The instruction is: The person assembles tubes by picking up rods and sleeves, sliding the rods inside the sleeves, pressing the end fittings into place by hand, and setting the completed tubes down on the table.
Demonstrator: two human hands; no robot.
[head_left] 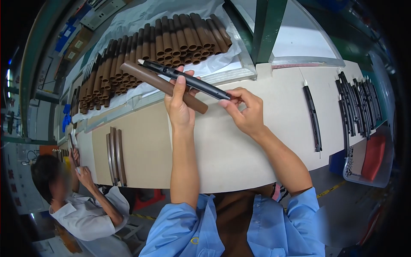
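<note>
Holds a black rod with pale tip (209, 89) and a brown tube (149, 79) together in left hand (182, 107), rod uppermost, both slanting down to the right above the pale worktop (222, 158). Pinches the rod's lower end between thumb and fingers of right hand (248, 112), near the left but apart from it. Faces stacked brown tubes (182, 40) on white sheeting (122, 26). Has three brown strips (115, 156) at left, a lone black rod (313, 118) and a cluster of black rods (361, 103) at right.
</note>
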